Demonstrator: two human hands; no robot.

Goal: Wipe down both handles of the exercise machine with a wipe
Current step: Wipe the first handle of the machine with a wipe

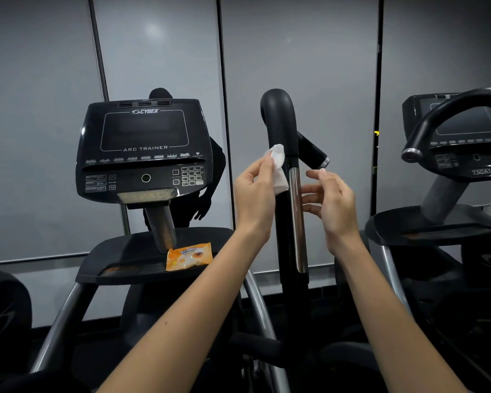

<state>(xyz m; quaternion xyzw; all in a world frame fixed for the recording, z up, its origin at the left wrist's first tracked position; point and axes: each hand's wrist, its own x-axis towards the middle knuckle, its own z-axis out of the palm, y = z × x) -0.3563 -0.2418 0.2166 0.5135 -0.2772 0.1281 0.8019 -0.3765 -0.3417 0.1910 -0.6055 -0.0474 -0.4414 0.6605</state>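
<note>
A tall black handle [281, 123] with a chrome strip [296, 217] rises in the middle, curving over at its top. My left hand [255, 191] pinches a crumpled white wipe [278, 168] against the handle's left side, just below the bend. My right hand [332, 199] hovers to the right of the handle with fingers relaxed and spread, holding nothing. The machine's other handle is out of view.
The Cybex Arc Trainer console [145, 148] stands at the left. An orange wipe packet [189, 256] lies on the tray [119, 262] below it. A second machine with a curved handle [448, 114] stands at the right. Grey wall panels lie behind.
</note>
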